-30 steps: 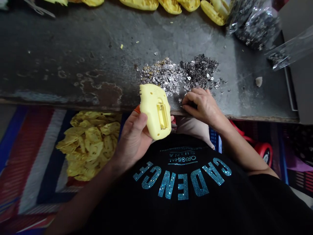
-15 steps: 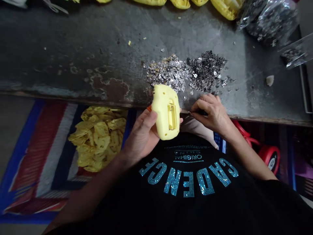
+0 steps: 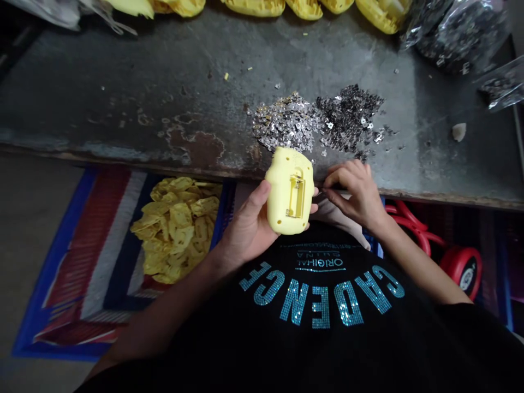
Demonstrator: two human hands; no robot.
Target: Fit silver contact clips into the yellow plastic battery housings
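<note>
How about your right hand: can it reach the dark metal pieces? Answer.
Probably yes: the right hand is at the table edge below the dark metal pieces, nothing between them; the yellow plastic casing sits aside, in the left hand.

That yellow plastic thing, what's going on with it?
A person's left hand is holding a yellow plastic casing, with its battery compartment facing up. The right hand is pinching its fingertips together at the edge of a worn grey table, just below a silver pile and a dark pile of tiny metal pieces. Yellow pieces lie heaped on a striped mat.
</note>
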